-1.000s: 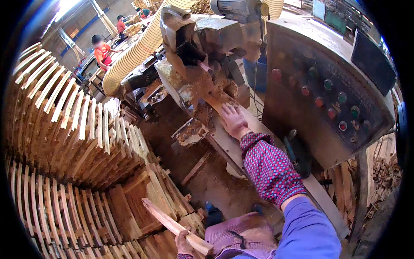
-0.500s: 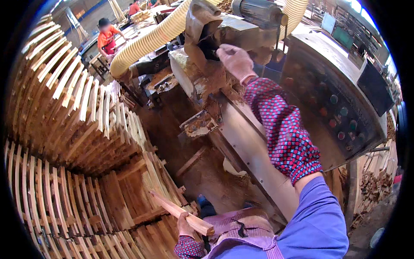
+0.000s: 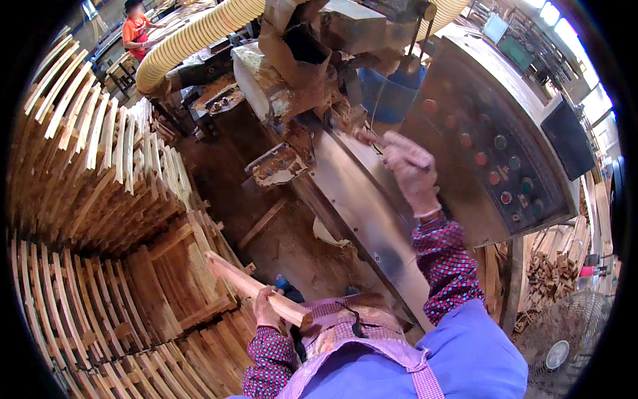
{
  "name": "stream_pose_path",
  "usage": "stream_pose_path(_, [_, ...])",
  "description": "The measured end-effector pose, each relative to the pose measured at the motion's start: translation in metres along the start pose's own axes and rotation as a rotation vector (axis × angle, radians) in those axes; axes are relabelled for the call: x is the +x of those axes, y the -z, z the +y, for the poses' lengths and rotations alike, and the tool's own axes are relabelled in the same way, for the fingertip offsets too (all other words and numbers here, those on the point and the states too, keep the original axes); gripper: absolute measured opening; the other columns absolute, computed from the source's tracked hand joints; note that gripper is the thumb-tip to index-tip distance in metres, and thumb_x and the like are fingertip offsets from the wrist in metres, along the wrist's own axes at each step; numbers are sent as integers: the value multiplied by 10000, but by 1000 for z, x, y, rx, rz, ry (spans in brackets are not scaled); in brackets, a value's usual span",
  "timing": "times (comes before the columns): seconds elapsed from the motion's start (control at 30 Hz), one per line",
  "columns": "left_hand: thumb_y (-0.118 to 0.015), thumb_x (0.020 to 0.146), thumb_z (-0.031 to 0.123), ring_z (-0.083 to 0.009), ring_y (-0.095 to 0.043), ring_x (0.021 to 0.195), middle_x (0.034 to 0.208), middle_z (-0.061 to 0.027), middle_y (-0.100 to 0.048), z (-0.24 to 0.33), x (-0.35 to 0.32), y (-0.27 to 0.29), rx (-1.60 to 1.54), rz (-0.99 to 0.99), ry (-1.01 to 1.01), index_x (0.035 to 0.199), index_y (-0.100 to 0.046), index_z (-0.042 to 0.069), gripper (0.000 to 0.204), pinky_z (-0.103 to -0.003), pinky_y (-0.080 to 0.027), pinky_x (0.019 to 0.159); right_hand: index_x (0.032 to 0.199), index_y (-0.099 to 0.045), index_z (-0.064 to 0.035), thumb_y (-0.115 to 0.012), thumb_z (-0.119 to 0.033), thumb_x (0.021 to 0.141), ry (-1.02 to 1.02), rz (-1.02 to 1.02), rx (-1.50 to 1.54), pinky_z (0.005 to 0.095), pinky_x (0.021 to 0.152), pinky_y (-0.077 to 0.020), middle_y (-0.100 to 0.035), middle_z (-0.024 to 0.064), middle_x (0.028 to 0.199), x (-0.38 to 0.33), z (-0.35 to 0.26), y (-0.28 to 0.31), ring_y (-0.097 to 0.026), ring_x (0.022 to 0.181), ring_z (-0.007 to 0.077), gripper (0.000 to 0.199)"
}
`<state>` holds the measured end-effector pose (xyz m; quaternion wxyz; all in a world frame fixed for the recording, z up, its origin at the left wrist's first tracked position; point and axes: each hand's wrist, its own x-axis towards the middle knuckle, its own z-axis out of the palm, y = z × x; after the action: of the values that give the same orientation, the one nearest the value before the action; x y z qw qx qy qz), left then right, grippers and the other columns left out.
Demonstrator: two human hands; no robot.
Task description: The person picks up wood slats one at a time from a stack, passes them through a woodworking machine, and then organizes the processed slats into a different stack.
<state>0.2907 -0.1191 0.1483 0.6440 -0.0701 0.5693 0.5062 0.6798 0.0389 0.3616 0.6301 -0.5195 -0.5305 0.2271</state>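
Observation:
My left hand (image 3: 266, 308), in a pale pink glove, is closed around a squared wooden stick (image 3: 240, 280) held low in front of my apron. The stick slants, its far end toward the stacked wood on the left. My right hand (image 3: 411, 166), in a similar glove, is over the metal bed (image 3: 355, 189) of a woodworking machine. Its fingers look curled but are blurred, and whatever they may hold cannot be made out. Close to those fingertips is a small brownish machine part (image 3: 365, 136). Sawdust coats the machine's metal hood (image 3: 299, 56).
Tall stacks of wooden strips (image 3: 86, 133) rise on the left. A ribbed hose (image 3: 199, 40) arches over the machine. On the right stand a control panel (image 3: 492, 153) with coloured buttons and a caged fan (image 3: 565, 342). A person in orange (image 3: 135, 32) stands at the far left.
My right hand has come back from the machine's hood, toward me and to the right. My left hand still grips the wooden stick. The whole view has shifted a little.

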Motion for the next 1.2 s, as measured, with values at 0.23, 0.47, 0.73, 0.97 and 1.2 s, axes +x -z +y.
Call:
stream_pose_path(0.23, [-639, 765, 146, -271, -619, 815, 869, -116, -601, -18, 11, -5, 253, -145, -96, 995, -593, 9, 273, -380, -536, 754, 1024, -702, -62, -651, -102, 826, 13, -308, -492, 326, 671, -533, -699, 138, 846, -89, -51, 52, -697, 760, 241, 209])
stream_pose_path(0.47, [-661, 786, 184, -232, -622, 798, 823, -75, -598, -28, 10, -19, 264, -171, -119, 930, -618, 29, 216, -363, -525, 742, 989, -709, -56, -669, -75, 778, -32, -346, -606, 322, 664, -533, -702, 130, 849, -118, -123, 104, -691, 745, 249, 216])
stream_pose_path(0.73, [-661, 815, 182, -239, -634, 879, 925, -109, -623, -16, -27, -67, 230, -354, -254, 1070, -600, 25, 305, -378, -542, 819, 1072, -689, 12, -620, -24, 883, 318, -26, -242, 218, 705, -476, -681, 59, 984, 30, -102, 34, -592, 789, 74, 204])
stream_pose_path(0.97, [-740, 825, 135, -217, -663, 856, 959, -112, -668, 0, -38, -80, -51, -386, -239, 1092, -584, 9, 334, -330, -548, 739, 1148, -663, 5, -623, -115, 914, 236, -145, -120, 254, 866, -492, -677, 75, 1069, 185, -22, -73, -623, 959, 130, 266])
stream_pose_path(1.2, [-716, 856, 294, -179, -627, 734, 877, -62, -629, 12, -55, -97, 109, -111, -426, 1123, -542, 34, 412, -323, -535, 637, 1224, -573, -34, -603, -98, 886, -462, -718, 328, 301, 907, -424, -596, 22, 1116, -45, 27, -131, -519, 1054, 128, 346])
